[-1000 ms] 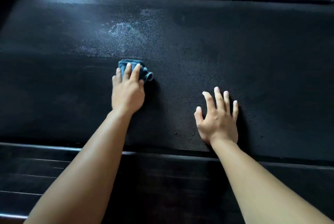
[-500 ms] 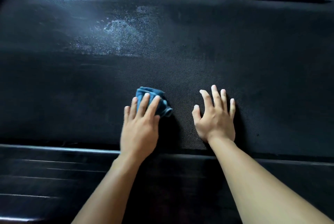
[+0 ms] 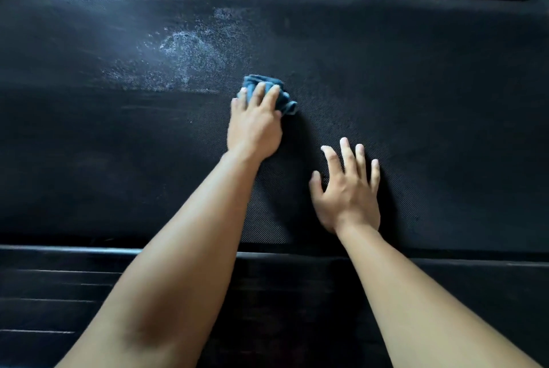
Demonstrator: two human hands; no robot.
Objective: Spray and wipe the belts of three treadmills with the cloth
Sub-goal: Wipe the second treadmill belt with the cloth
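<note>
Cloth (image 3: 274,91) blue, bunched | under left hand (image 3: 254,127) | belt (image 3: 416,100) black

The left grip (image 3: 255,127) presses flat on a bunched blue cloth (image 3: 271,93), which sticks out past its fingertips and lies on the black belt (image 3: 416,85). Up-left of this grip is a whitish spray patch (image 3: 193,52). The right grip (image 3: 347,192), down-right of the left, lies fingers spread, empty, on the belt. A side rail (image 3: 59,275) runs below both wrists.
</note>
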